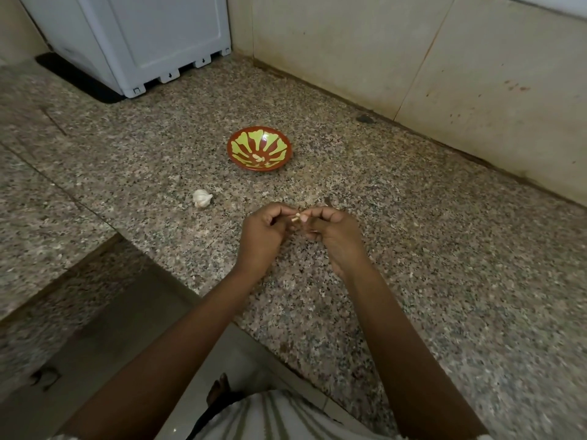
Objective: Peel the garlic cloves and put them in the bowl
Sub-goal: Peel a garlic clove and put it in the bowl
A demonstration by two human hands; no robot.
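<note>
Bowl [279, 147] on tabletop [428, 255], mid-field, well clear of the wall [397, 52] behind it. Peeled cloves [259, 158] in the bowl, near side. Garlic bulb [202, 198] on tabletop, nearer than the bowl and left of it, apart. Left grip [262, 231] and right grip [333, 233] nearer still, right of the bulb, a clove [297, 216] pinched between them. Appliance [143, 42] far back left, on a mat [73, 79].

small garlic clove [296, 216] pinched midair, red-and-green bowl [259, 148] holding peeled cloves [259, 158], white garlic bulb [202, 198] nearby
</note>
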